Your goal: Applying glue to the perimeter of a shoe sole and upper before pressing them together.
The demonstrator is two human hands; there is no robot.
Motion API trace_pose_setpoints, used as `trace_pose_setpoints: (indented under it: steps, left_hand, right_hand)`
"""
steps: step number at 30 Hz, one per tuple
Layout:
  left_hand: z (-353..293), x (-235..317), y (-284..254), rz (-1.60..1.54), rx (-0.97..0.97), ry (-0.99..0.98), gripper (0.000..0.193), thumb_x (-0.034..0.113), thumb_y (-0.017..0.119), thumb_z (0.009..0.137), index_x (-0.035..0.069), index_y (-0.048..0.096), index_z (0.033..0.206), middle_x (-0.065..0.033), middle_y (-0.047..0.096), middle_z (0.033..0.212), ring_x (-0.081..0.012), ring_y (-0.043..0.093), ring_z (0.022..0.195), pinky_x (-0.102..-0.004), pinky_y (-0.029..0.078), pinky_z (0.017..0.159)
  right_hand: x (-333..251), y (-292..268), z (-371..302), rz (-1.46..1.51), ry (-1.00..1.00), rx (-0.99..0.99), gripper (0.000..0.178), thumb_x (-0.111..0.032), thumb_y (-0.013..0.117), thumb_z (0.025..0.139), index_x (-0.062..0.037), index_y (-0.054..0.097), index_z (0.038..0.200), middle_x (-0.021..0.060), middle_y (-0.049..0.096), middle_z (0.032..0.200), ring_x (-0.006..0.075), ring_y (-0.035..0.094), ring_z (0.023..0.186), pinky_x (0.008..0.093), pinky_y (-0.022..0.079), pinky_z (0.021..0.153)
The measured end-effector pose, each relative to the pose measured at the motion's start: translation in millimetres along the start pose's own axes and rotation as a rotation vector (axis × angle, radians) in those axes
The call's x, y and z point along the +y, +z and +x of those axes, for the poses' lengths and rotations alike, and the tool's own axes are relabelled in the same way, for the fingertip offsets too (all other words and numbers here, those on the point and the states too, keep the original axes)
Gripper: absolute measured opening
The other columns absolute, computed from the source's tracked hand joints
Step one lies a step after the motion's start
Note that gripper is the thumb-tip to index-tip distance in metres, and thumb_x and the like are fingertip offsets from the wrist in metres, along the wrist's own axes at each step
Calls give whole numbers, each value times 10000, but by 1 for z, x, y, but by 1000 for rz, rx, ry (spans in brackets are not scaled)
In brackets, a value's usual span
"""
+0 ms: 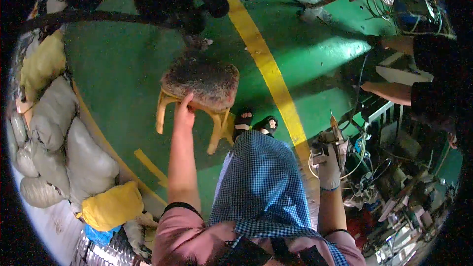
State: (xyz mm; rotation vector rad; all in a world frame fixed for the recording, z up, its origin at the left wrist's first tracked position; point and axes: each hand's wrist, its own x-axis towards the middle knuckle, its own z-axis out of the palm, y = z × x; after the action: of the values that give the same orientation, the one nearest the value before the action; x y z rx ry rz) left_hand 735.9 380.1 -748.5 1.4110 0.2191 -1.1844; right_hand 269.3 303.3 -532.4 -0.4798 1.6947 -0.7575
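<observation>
My left hand is bare and closed on the near edge of a small stool, thumb on top of its dark, fuzzy seat. The stool has yellowish legs and is just ahead of my feet; whether its legs touch the floor I cannot tell. My right hand, in a pale glove, grips a handheld tool with a narrow orange-brown nose and a thin pointed tip aimed away from me. A thin pale hose loops beside it. The glove and shadow hide part of the tool's body.
Grey sacks and a yellow sack are heaped on the left. A yellow stripe crosses the green floor. At right, another person's forearm reaches in beside a metal frame and cluttered cables and parts.
</observation>
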Motion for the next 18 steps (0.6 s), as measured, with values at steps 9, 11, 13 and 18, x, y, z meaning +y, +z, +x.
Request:
trace_pose_setpoints:
  steps: [9,11,13,18]
  left_hand:
    - [-12,42,-144,-86,392,-94,721,408,741,926,101,435,1502,-84,518,1472,-318,522,1321,-519,442,1099]
    - [-11,21,-186,-129,484,-58,745,450,679,968,89,378,1545,-111,460,1540,-329,474,1385,-542,390,1147]
    - [-20,-4,-222,-15,413,-4,738,488,604,997,65,359,1550,-123,460,1543,-331,483,1376,-544,391,1139]
    - [-36,-33,-221,132,595,-324,699,512,520,1011,120,352,1565,-107,432,1570,-254,351,1475,-488,285,1185]
  right_hand:
    - [-35,18,-13,41,38,-113,320,-89,469,1014,-31,557,1317,85,619,1132,192,642,980,311,570,761]
    - [-41,23,-19,-55,-39,-169,401,-36,448,981,-22,525,1375,81,606,1152,184,637,987,322,573,778]
    - [-46,28,-25,-172,-133,-122,510,16,435,930,-6,481,1437,89,592,1171,181,631,992,325,573,798]
    - [-70,20,-33,-19,-32,-114,592,17,449,900,-7,442,1492,107,590,1152,190,625,994,300,562,772]
